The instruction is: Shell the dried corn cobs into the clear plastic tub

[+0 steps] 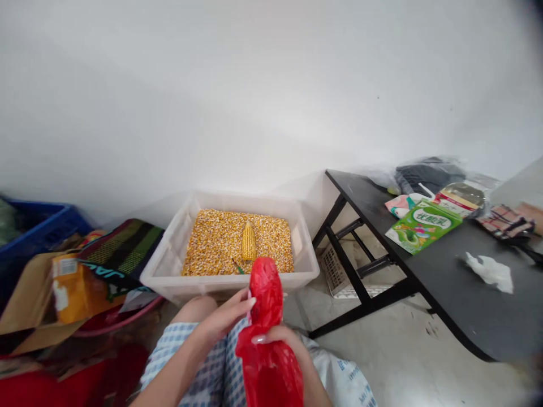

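A red plastic bag (pixel 267 282) is held upright over my lap, its upper end bunched into a rounded shape. My left hand (pixel 235 308) pinches the bag's upper left side, thumb pressed against it. Lower down, my right hand (pixel 282 337) is wrapped round the bag. What lies inside the bag, if anything, is hidden. Just beyond stands a whitish plastic bin (pixel 169 263) filled with loose corn kernels (pixel 216 243). An ear of corn (pixel 249 243) lies on the kernels, and near it a small green-ended tool (pixel 238 267) is partly visible.
On the right stands a black table (pixel 453 288) with a green carton (pixel 424 225), a crumpled tissue (pixel 491 272) and bags. To the left are a cardboard box (pixel 25 294), a blue crate (pixel 51 212) and a pink basin (pixel 123 322). A white sack (pixel 339 373) lies beside my legs.
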A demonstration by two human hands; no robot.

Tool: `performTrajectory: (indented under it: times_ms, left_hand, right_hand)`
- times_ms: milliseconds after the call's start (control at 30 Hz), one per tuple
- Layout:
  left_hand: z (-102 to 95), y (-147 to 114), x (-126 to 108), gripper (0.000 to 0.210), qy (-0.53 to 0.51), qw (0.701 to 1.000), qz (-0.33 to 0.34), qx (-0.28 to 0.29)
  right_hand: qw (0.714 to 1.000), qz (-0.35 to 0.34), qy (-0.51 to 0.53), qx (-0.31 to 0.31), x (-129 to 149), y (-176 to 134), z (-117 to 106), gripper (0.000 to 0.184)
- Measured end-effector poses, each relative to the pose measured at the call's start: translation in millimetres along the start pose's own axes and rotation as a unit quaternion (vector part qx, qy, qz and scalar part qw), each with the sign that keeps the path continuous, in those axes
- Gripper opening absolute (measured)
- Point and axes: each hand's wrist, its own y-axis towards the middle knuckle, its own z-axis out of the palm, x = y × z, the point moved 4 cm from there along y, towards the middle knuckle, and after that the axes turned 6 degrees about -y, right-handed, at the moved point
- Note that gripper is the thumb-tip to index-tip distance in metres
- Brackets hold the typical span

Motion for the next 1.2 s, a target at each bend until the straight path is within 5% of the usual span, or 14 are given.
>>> performTrajectory:
  times_ms: [100,167,333,467,600,700,800,900,1033,1200]
  left_hand:
    - [-0.1,0,13,0.036,-0.079,0.985,-0.023,-0.149]
    - [-4.1,0,13,0.033,-0.070,0.970,0.009,-0.233]
    - [-16.8,-6,6,0.044,0.066,0.936,0.076,-0.336]
    - [-29.4,-27,4,0.049,0.123,0.946,0.023,-0.300]
    - [-58.8,-57,-16,0.056,0.276,0.932,0.042,-0.233]
    - [-89.9,-66,-31,0.067,0.490,0.833,0.111,-0.231]
    - [-121.2,-61,-31,0.056,0.654,0.692,0.122,-0.280]
    - [-138.1,-52,-23,0.035,0.735,0.621,0.093,-0.257]
    - [-138.6,-52,-22,0.032,0.773,0.580,0.088,-0.241]
    - [-134.6,-55,-28,0.030,0.767,0.585,0.099,-0.245]
  right_hand:
    - [0.996,0.040,0.042,0.063,-8,15,13,0.025]
    - [0.999,0.002,0.030,0.044,-5,25,13,0.030]
    - [0.991,-0.053,-0.098,0.075,6,39,26,0.058]
    - [0.981,-0.074,-0.175,0.026,12,39,36,0.030]
    - [0.940,-0.193,-0.230,-0.162,17,27,31,0.023]
    - [0.916,-0.212,-0.186,-0.287,-4,26,19,0.028]
    - [0.920,-0.151,-0.235,-0.276,-28,36,18,0.004]
    - [0.907,-0.154,-0.313,-0.237,-26,30,23,0.004]
    - [0.894,-0.200,-0.289,-0.278,-10,18,19,0.016]
    - [0.913,-0.142,-0.266,-0.273,-34,29,16,0.007]
